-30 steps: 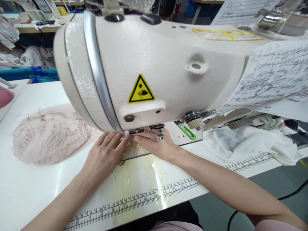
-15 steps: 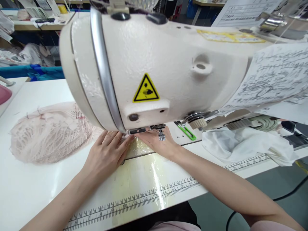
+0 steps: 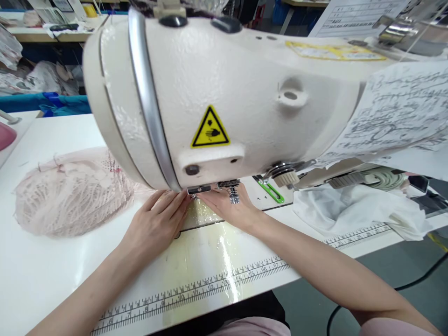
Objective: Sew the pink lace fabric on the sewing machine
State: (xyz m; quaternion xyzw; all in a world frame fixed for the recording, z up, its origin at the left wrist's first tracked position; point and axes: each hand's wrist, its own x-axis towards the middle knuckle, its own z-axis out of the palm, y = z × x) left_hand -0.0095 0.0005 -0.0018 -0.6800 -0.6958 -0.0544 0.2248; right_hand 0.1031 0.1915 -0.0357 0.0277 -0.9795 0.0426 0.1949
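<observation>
A pale pink lace fabric [image 3: 75, 196] lies bunched on the left of the table, and a narrow part of it runs under my left hand [image 3: 157, 217]. The left fingers are drawn together at the front of the sewing machine [image 3: 252, 93], their tips pinching the lace's edge close to the presser foot area. My right hand [image 3: 233, 207] rests just right of the needle area, beside the metal attachment [image 3: 234, 192]. Its fingers point left and are largely hidden behind the machine head, so their grip does not show.
Green thread snips [image 3: 271, 190] lie behind my right wrist. White cloth [image 3: 357, 212] sits at the right, near a coil of pale green cord [image 3: 385, 179]. A printed ruler [image 3: 196, 296] runs along the table's front edge. Handwritten paper [image 3: 402, 107] hangs on the machine.
My left fingers have drawn closer together, with the thumb tucked in beside the index finger. My right hand stays almost in place. The bunched lace has barely moved.
</observation>
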